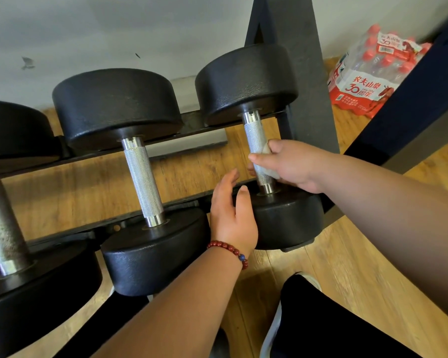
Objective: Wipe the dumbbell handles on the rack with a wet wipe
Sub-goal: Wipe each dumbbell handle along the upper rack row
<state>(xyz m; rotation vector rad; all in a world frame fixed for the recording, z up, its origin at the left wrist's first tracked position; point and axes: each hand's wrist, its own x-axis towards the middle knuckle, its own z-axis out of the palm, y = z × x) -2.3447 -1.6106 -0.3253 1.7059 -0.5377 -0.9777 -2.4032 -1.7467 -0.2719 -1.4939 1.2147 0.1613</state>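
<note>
Dumbbell handle of knurled silver steel (257, 146), belonging to the rightmost black round-headed dumbbell (246, 81), lies across the two rails of the black metal rack (305, 73). Right hand (290, 164) is closed around the lower half of this handle, pressing a crumpled white wet wipe (265, 151) against the knurling. Left hand (230, 215), wearing a red beaded bracelet (229, 250), is open with fingers loosely extended, resting against the near head of the same dumbbell and holding nothing. Middle dumbbell (140, 177) sits just beside, untouched. Shrink-wrapped pack of red-capped water bottles (373, 71) stands on the wooden floor (347, 254) behind the rack.
</note>
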